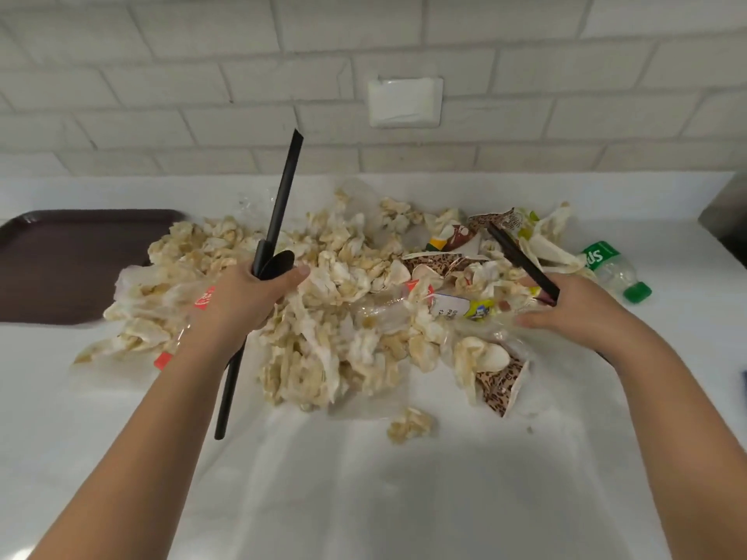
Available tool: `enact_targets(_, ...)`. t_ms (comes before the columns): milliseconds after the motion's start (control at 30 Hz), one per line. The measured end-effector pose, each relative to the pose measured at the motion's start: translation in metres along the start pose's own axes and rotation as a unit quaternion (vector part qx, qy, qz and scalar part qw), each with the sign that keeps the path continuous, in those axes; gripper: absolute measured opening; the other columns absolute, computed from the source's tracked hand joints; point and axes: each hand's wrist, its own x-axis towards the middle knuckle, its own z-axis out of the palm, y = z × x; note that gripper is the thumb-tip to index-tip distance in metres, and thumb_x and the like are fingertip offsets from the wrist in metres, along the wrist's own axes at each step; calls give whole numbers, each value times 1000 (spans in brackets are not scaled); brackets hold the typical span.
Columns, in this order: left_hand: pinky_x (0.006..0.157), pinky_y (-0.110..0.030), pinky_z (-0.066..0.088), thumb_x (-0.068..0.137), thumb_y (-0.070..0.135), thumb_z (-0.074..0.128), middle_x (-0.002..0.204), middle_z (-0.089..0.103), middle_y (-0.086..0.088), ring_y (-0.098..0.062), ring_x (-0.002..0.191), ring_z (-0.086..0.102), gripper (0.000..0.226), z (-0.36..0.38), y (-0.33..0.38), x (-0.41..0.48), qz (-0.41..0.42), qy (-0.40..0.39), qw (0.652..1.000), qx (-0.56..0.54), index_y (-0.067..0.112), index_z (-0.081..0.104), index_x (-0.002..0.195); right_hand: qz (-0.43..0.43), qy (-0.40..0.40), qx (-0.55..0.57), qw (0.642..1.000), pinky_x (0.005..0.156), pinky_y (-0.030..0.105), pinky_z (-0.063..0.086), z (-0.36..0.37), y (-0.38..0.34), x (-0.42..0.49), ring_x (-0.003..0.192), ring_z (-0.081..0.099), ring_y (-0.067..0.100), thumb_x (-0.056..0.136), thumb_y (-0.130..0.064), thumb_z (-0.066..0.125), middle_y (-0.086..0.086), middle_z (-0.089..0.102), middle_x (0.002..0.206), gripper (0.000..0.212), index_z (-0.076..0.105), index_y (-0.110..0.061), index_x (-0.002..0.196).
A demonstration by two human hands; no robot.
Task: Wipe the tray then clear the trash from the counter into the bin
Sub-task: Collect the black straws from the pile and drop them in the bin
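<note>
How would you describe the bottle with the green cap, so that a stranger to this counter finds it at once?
On the white counter, a big pile of crumpled napkins fills the middle. Look at the pile's right edge. There a clear plastic bottle lies on its side; its green label and green cap set it apart from the pale trash.

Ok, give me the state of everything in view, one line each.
Left hand: grips black utensils, pointing up.
Right hand: holds a black straw.
Napkin pile: crumpled, stained, heaped on the counter.
Tray: flat on the counter, left of the pile.
Green-capped bottle: on its side, capped.
Clear bottle: lying in the pile.
Patterned cup: crushed, on its side.
</note>
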Motion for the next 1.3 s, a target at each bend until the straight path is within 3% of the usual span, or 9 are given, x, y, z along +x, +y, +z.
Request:
enact_targets(100, 41, -22, 30, 75, 43, 76, 54, 52, -3, -15, 42, 37, 40, 1, -6, -4, -1, 10, 1000, -18, 7, 58, 72, -17, -6, -27, 999, 81, 37, 48, -7, 4, -5, 90, 62, 29, 82, -8, 67, 13, 67, 100, 31, 63, -8, 113)
enact_targets(267, 42, -23, 30, 76, 47, 72, 48, 46, -1, -13, 39, 35, 43, -9, -3, -16, -16, 32, 998, -50, 5, 59, 73, -43, 13, 60, 997, 55, 22, 44, -6, 0, -18, 60, 57, 15, 92, -12, 55, -3, 65, 74, 24, 65, -23, 110)
enact_targets(400, 42, -23, 31, 66, 56, 70, 44, 42, -1, -15, 39, 35, 50, -33, 1, -29, -18, 27, 991, -132, 8, 58, 70, -43, 10, 142, 989, 60, 23, 50, 0, -9, -31, 67, 67, 17, 95, -14, 54, -3, 72, 93, 18, 67, -17, 106)
enact_targets(533, 36, -22, 29, 70, 61, 65, 40, 33, 0, -16, 34, 31, 55, -59, 5, -40, -9, 5, 984, -180, 7, 56, 69, -36, 41, 233, 971, 60, 26, 55, 3, -22, -47, 65, 66, 24, 95, -18, 53, 3, 72, 85, 17, 69, -20, 99)
enact_targets(633, 33, -17, 20, 75, 60, 62, 40, 25, 3, -12, 32, 22, 52, -65, 9, -49, -9, -43, 973, -226, 10, 51, 63, -29, 68, 300, 951, 52, 21, 54, 6, -28, -59, 54, 56, 21, 92, -24, 57, 9, 64, 72, 19, 71, -13, 99)
enact_targets(733, 32, -16, 17, 74, 52, 63, 43, 22, 5, -9, 32, 18, 44, -51, 11, -57, -20, -130, 961, -245, 16, 41, 60, -19, 106, 321, 941, 56, 33, 45, 11, -24, -73, 50, 44, 18, 82, -41, 64, 6, 51, 61, 41, 69, -3, 96)
enact_targets(800, 32, -17, 18, 75, 46, 63, 46, 20, 5, -8, 34, 17, 40, -28, 10, -62, -21, -197, 949, -244, 19, 36, 62, 7, 141, 379, 915, 57, 32, 38, 13, -20, -89, 53, 38, 16, 85, -34, 65, 4, 43, 62, 29, 70, -7, 95)
enact_targets(1033, 35, -18, 21, 77, 52, 58, 49, 22, 2, -11, 36, 21, 40, 87, 35, -124, 10, -349, 898, -267, 19, 44, 60, 38, 303, 498, 812, 64, 27, 49, -1, 32, -196, 59, 49, 15, 97, -22, 50, 0, 52, 63, 18, 65, -13, 96)
enact_targets(1300, 35, -17, 25, 65, 63, 55, 38, 29, 1, -13, 30, 25, 52, 185, 55, -249, 81, -537, 820, -181, 10, 54, 65, 76, 428, 538, 723, 65, 27, 48, -19, 118, -344, 56, 39, 13, 98, -29, 43, -3, 35, 59, 21, 60, -18, 97)
